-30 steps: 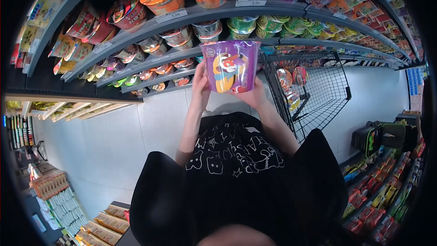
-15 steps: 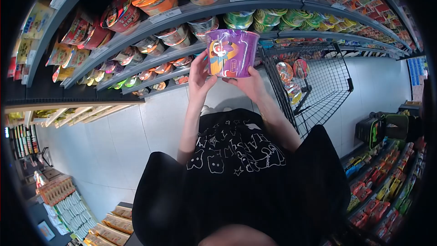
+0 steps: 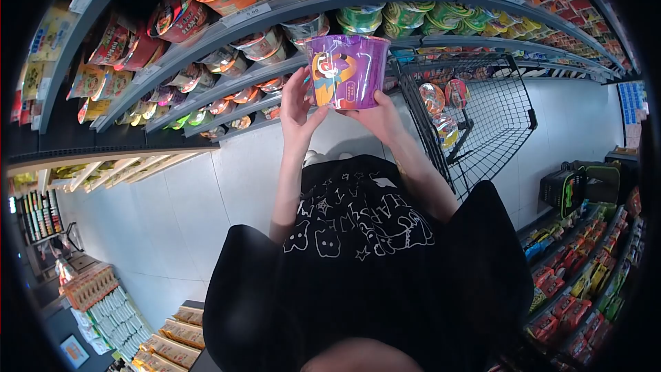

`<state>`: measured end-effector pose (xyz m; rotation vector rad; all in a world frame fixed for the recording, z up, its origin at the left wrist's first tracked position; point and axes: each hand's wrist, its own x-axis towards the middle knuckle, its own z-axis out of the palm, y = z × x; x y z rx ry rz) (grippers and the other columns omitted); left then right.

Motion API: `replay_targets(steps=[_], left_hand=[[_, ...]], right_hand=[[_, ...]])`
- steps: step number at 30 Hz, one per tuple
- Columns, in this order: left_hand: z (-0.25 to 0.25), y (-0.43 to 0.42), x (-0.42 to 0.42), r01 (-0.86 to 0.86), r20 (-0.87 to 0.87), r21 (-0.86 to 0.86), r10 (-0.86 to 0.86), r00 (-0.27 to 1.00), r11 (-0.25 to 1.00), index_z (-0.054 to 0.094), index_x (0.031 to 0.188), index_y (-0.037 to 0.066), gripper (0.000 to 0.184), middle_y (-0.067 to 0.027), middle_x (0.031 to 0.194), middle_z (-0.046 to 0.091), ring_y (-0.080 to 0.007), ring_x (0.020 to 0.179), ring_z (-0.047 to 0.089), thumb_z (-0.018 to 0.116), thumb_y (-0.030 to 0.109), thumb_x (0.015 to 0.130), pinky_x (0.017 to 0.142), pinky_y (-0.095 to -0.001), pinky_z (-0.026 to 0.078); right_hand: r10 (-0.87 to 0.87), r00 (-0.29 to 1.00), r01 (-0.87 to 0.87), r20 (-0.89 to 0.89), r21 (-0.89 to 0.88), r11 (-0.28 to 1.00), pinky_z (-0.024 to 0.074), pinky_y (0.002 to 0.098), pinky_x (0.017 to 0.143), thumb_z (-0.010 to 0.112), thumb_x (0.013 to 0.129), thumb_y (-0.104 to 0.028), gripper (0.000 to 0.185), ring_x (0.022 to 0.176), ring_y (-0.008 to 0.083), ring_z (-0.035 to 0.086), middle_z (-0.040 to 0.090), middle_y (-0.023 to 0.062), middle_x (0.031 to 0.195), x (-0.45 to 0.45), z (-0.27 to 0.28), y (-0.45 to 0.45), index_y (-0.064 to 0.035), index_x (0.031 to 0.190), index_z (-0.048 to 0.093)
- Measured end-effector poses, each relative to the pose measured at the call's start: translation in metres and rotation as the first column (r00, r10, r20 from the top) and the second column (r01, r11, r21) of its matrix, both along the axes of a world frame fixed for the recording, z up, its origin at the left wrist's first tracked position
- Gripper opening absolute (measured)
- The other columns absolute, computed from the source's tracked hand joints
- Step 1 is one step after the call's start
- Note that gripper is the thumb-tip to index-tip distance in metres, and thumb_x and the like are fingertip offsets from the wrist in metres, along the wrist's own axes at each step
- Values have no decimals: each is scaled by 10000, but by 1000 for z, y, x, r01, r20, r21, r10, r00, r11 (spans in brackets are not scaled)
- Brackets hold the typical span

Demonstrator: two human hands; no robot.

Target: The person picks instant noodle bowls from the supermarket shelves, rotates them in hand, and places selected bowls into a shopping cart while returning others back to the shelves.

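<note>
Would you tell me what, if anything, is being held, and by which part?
The right hand holds the purple tub by its base; the left hand is at its lower side, contact unclear.

glossy purple plastic-looking tub (image 3: 351, 74), dark metal-wire cart (image 3: 492, 127), smooth pale floor (image 3: 158, 213), matt black cloth shirt (image 3: 365, 289)

Head view: I log fairly bright, cool light, source out of frame. Pale floor (image 3: 165, 213) reads brightest; soft shadow below the purple tub (image 3: 350, 72), whose glossy wall shows thin glare. Black shirt (image 3: 365, 289) swallows detail. Fisheye bends the shelves (image 3: 289, 10) into arcs; corners black, bottom edge soft.
</note>
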<state>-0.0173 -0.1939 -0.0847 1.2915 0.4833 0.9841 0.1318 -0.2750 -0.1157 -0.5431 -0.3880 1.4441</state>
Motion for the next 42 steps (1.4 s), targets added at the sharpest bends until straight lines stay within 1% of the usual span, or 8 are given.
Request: replay_targets(steps=[5, 10, 14, 17, 23, 36, 39, 42], left_hand=[[-3, 3, -3, 28, -63, 0, -28, 998, 1000, 270, 1298, 19, 679, -121, 1311, 326, -233, 1190, 354, 633, 132, 735, 947, -358, 330], [-13, 3, -3, -92, 59, -30, 94, 994, 995, 206, 1324, 22, 791, -103, 1285, 347, -221, 1173, 366, 637, 330, 736, 967, -340, 293], [-41, 12, -23, -47, 181, -285, 102, 978, 957, 258, 1302, 63, 788, -87, 1264, 385, -209, 1170, 374, 547, 541, 746, 962, -357, 304], [-29, 2, -28, 147, 379, -618, 128, 917, 773, 324, 1271, 81, 780, -100, 1268, 398, -262, 1154, 394, 327, 674, 764, 961, -440, 311], [-65, -1, -27, 340, 494, -773, 172, 852, 535, 362, 1240, 32, 584, -191, 1231, 417, -367, 1102, 420, 331, 463, 847, 914, -522, 350], [-68, -3, -25, 167, 357, -677, 121, 926, 717, 352, 1239, 68, 585, -93, 1222, 428, -253, 1125, 413, 380, 497, 842, 953, -409, 342], [-51, -2, -24, -169, 35, -184, 179, 983, 968, 273, 1264, -7, 1029, -101, 1198, 405, -208, 1126, 396, 598, 687, 576, 949, -347, 315], [-39, -2, -26, -239, -38, -38, 238, 971, 970, 257, 1266, -21, 1080, -116, 1202, 387, -212, 1129, 389, 628, 687, 539, 944, -341, 307]], right_hand=[[-83, 995, 84, 60, -4, 996, 249, 453, 1009, 568, 775, -269, 722, 1209, 264, 330, 304, 140, 1301, -7, -1, 1, -45, 1324, 155], [-324, 647, 203, 690, 253, 946, 238, 362, 998, 672, 698, -256, 866, 1244, 237, 225, 202, 137, 1327, -25, 3, -5, -18, 1337, 139], [-340, 194, 82, 920, 330, 940, 235, 387, 993, 700, 670, -229, 925, 1228, 270, 267, 219, 172, 1325, -26, 23, -12, 4, 1336, 101], [-351, 246, 94, 904, 338, 937, 257, 387, 982, 728, 637, -215, 958, 1194, 297, 316, 251, 199, 1303, -35, 20, -7, 11, 1331, 108], [-365, 68, 64, 929, 361, 930, 236, 393, 1002, 731, 629, -199, 978, 1226, 335, 279, 208, 236, 1334, -37, 8, -10, 40, 1320, 82], [-434, 197, 83, 879, 426, 901, 270, 361, 977, 612, 687, -110, 795, 1169, 302, 346, 302, 207, 1277, -32, 14, -6, 31, 1316, 146], [-187, 786, 78, 589, 206, 975, 161, 336, 1036, 482, 683, -52, 748, 1271, 207, 218, 228, 116, 1355, -24, -2, -2, 23, 1334, 122], [-34, 906, -34, 423, 153, 988, 129, 328, 1043, 484, 655, -60, 786, 1281, 197, 191, 217, 103, 1359, -18, 17, -8, 13, 1340, 106]])
